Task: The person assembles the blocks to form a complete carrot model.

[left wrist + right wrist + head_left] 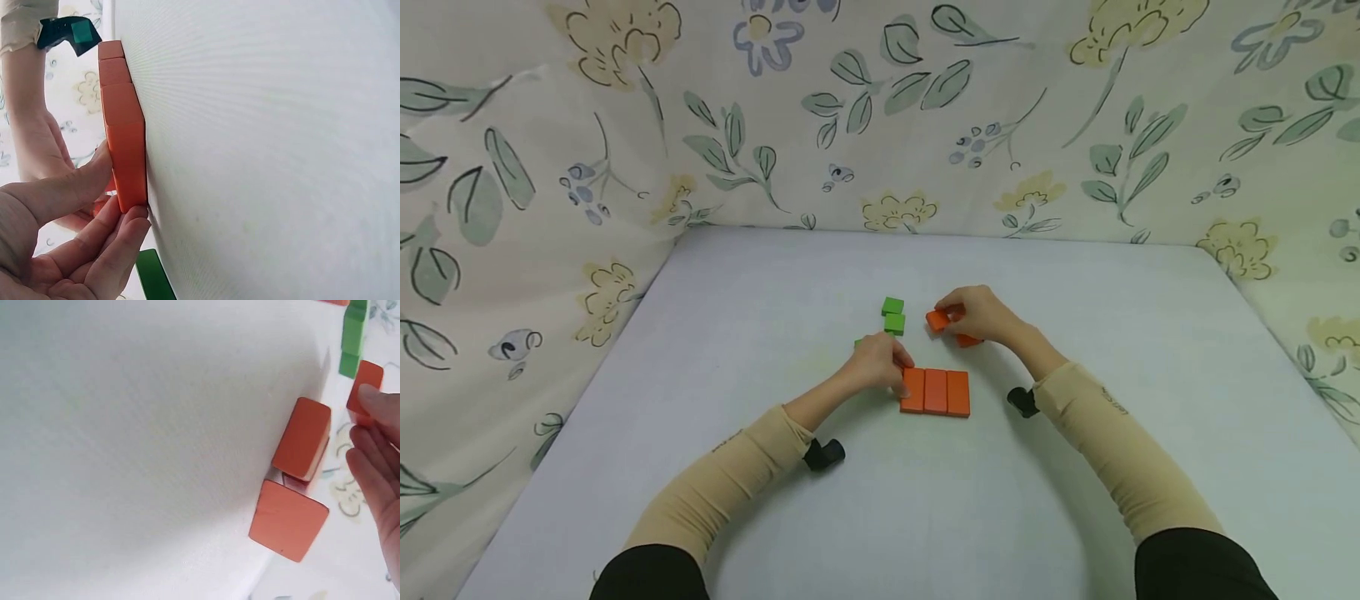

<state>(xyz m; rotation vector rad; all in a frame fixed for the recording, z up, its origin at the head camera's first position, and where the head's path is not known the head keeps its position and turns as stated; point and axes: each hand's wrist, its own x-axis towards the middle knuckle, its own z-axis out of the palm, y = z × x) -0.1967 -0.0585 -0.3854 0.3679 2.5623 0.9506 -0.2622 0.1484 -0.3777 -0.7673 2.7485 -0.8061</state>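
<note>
Three flat orange blocks [936, 392] lie side by side in a row on the white table. At the row's left end, my left hand [876, 364] pinches the leftmost orange block [129, 162], thumb on its top face and fingers at its end. Farther back, my right hand [981, 314] holds a small orange block [367, 381] between thumb and fingers, raised over the table in the right wrist view. Beneath that hand are more orange blocks [967, 341]; the right wrist view shows one [303, 437] close beside another [289, 519].
Two green blocks [893, 315] lie behind the row, between the hands. Another green block [858, 342] peeks out behind the left hand. Floral cloth [820, 125] hangs along the back and sides of the white table [760, 292].
</note>
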